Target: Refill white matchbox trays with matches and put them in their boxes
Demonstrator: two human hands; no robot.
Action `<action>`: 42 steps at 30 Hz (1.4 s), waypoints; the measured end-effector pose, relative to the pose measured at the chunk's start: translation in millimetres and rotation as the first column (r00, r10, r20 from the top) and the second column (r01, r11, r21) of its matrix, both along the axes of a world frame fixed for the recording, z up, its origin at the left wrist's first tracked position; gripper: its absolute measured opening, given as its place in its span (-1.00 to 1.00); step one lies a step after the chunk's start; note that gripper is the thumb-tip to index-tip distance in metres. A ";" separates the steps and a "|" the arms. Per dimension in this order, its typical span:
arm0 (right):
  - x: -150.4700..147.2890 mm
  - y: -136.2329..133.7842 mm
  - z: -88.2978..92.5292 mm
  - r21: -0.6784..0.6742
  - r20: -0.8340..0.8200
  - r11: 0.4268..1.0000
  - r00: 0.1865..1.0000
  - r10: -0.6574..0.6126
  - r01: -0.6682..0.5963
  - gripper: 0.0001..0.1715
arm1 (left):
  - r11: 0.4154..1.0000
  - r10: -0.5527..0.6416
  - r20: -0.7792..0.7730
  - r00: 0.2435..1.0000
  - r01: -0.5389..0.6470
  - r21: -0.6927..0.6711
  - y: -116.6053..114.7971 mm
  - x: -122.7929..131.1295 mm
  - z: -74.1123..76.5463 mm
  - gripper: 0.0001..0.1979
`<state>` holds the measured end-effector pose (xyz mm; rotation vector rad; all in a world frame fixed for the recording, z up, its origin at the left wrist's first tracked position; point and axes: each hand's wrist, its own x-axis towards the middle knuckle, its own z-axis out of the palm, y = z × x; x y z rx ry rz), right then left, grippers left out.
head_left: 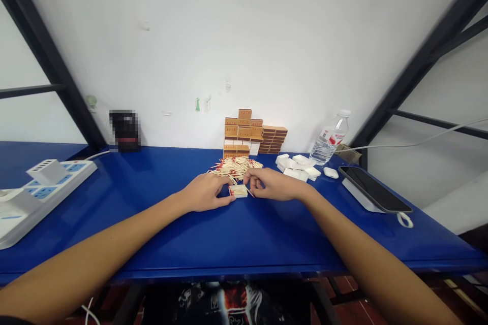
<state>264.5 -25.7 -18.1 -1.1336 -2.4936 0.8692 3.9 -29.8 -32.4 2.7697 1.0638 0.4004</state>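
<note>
A small white matchbox tray [240,196] lies on the blue table with several red-tipped matches inside. My left hand [206,193] grips its left end between thumb and fingers. Just off the tray's right end, my right hand [272,184] has its fingers closed on a match [250,193], whose red tip points down toward the table. Behind both hands spreads a heap of loose matches [237,166]. Part of the heap's near edge is hidden by my fingers.
Stacked brown matchboxes [244,132] stand against the wall. White trays [295,166] are piled to the right, near a water bottle [330,137], a white earphone case [331,172] and a phone [375,189]. A power strip [49,193] occupies the left side.
</note>
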 end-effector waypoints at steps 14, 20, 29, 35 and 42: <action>-5.8 5.6 -6.7 0.114 -0.009 0.991 0.998 -0.064 0.065 -0.83 | 1.000 0.009 -0.005 1.000 -0.009 0.005 -0.8 0.3 0.8 -0.68; 1.3 9.5 -7.8 0.142 0.043 0.990 0.999 -0.033 0.026 -0.72 | 0.999 0.021 0.010 1.000 -0.022 0.031 1.8 -1.6 0.7 -0.70; 10.3 13.0 -1.7 0.011 0.127 1.000 0.992 0.013 -0.015 -0.91 | 0.999 0.031 0.003 1.000 -0.031 0.020 1.0 -1.4 3.7 -0.71; 10.7 8.8 3.2 0.057 0.004 0.997 0.999 0.045 -0.045 -0.81 | 1.000 0.023 0.009 1.000 -0.023 0.008 1.5 -2.2 1.2 -0.68; 6.5 8.7 9.1 -0.055 -0.199 0.998 0.979 -0.044 0.034 -0.57 | 0.999 0.025 0.005 1.000 -0.025 0.025 1.5 -2.0 0.1 -0.68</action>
